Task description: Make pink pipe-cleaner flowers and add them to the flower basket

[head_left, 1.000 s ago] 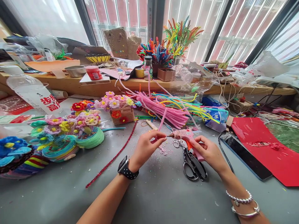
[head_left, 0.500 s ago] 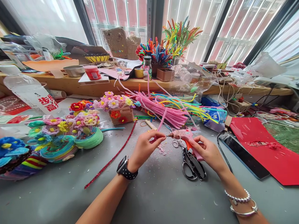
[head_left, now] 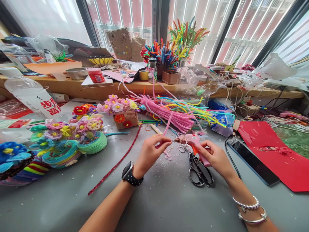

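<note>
My right hand (head_left: 212,154) is wrapped around the grip of a pink hot glue gun (head_left: 191,140), whose nozzle points left. The nozzle tip meets the fingertips of my left hand (head_left: 152,149), closed in a pinch. A pink pipe cleaner (head_left: 168,124) rises from behind those fingers, its lower end hidden by the hand. Black-handled scissors (head_left: 200,170) lie on the grey table just below the glue gun. Left of my left hand, a red tinsel pipe cleaner (head_left: 118,162) stretches across the tabletop.
Beyond my hands lies a bundle of pink pipe cleaners (head_left: 166,112). Fuzzy flower pots (head_left: 93,143) and a water bottle (head_left: 36,96) stand left. A phone (head_left: 253,162) and red sheet (head_left: 272,154) lie right. A cluttered wooden ledge (head_left: 135,87) runs along the window.
</note>
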Action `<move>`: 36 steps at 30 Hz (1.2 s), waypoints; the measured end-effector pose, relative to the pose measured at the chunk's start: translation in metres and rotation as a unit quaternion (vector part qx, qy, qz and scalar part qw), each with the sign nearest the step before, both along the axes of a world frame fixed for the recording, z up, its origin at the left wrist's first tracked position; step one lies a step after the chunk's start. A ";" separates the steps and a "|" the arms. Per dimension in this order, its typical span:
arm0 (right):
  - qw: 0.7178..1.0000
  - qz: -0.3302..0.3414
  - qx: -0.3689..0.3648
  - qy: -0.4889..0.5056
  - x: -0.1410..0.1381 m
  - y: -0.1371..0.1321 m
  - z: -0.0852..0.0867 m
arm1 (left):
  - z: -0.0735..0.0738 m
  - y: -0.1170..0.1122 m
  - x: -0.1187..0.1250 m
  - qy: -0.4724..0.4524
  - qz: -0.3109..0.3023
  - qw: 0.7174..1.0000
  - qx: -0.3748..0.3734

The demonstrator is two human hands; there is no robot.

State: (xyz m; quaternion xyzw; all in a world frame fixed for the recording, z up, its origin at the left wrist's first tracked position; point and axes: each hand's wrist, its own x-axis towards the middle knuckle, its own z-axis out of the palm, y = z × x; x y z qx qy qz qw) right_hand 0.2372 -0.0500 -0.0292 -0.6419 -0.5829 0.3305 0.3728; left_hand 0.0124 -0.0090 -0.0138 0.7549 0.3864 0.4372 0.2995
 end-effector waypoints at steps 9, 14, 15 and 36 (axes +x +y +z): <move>1.000 -0.002 0.005 -0.012 0.000 0.000 0.000 | 0.004 -0.003 0.003 0.013 0.015 1.000 0.009; 1.000 -0.003 0.013 -0.010 0.000 0.001 -0.001 | 0.003 -0.002 0.002 0.012 0.021 1.000 0.004; 1.000 -0.003 0.014 -0.012 0.001 0.001 -0.002 | 0.003 -0.002 0.002 0.012 0.022 1.000 0.006; 1.000 -0.015 0.022 -0.015 0.001 0.001 -0.001 | 0.000 0.000 0.001 0.032 0.021 0.999 0.026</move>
